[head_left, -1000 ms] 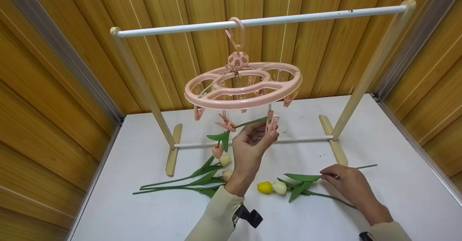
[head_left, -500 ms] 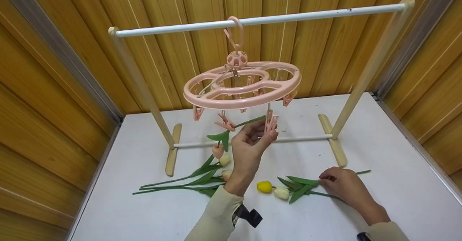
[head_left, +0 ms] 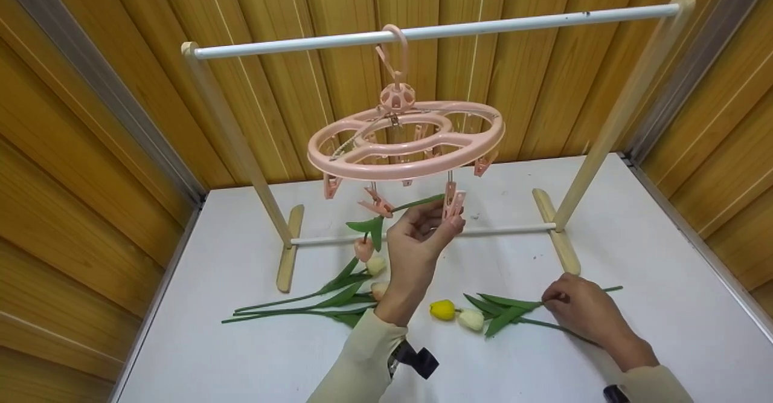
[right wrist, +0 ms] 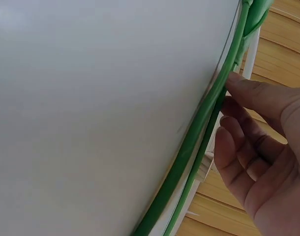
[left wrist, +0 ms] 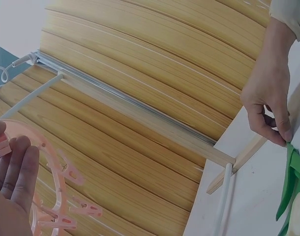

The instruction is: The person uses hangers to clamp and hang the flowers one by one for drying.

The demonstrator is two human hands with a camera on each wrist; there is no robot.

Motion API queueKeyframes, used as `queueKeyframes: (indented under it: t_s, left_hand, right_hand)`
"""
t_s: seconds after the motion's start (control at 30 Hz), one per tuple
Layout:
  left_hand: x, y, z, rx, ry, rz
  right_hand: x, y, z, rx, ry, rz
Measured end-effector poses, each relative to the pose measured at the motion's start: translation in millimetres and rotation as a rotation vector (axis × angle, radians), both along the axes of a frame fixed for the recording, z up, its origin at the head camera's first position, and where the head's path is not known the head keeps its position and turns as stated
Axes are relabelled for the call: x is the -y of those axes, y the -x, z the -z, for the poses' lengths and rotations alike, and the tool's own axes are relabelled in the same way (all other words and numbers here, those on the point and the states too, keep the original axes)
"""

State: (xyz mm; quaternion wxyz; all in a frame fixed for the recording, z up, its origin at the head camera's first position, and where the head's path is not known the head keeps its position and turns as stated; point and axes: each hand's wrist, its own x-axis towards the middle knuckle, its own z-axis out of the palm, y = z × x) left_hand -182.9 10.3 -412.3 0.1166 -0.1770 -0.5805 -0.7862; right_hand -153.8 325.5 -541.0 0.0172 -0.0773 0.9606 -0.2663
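Note:
A pink round clip hanger hangs by its hook from a white rail. My left hand grips one of its pink clothespins below the ring's front right. Another clip, left of that hand, holds the green stem of a pink tulip, which hangs head down. On the table to the right, my right hand pinches a tulip stem just behind the leaves. A yellow tulip and a white tulip lie there with overlapping leaves; which bloom the pinched stem bears, I cannot tell.
Several more tulips lie on the white table at the left, partly behind my left forearm. The rack's wooden posts and its low crossbar stand around the hanger. Wood-patterned panels enclose the table.
My right hand shifted a little left, then slightly back right, keeping hold of the stem. The white tulip and the leaves beside it moved slightly. My left hand stayed on the clothespin.

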Motion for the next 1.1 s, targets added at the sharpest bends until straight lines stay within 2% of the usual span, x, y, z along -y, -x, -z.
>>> queueKeyframes:
  t_s: [0.13, 0.33, 0.43, 0.53, 0.67, 0.87, 1.1]
  left_hand:
    - [0, 0.1, -0.9, 0.000, 0.000, 0.004]
    - [0, -0.7, -3.0, 0.005, 0.000, 0.003]
    - [0, -1.3, -3.8, 0.014, -0.006, 0.003]
    - [-1, -1.4, -4.5, 0.011, -0.020, 0.011]
    - [-1, -1.9, -5.0, -0.002, -0.033, 0.017]
    - [-1, -3.1, -5.7, 0.012, -0.028, 0.009]
    - [-1, -4.2, -6.2, 0.015, -0.017, 0.011]
  right_hand:
    - [-2, 0.2, -0.5, 0.021, -0.017, -0.033]
    - [-4, -2.6, -2.0, 0.006, -0.032, -0.109]
    - [-4, -3.9, -5.3, -0.002, -0.016, -0.111]
    - [-3, -3.5, -8.0, -0.085, -0.004, -0.110]
    - [-1, -2.3, -8.7, -0.230, 0.082, -0.097]
    - [9, -2.2, -8.0, -0.364, 0.282, 0.007]
    - [23, -0.8, -11.2, -0.426, 0.395, 0.162]
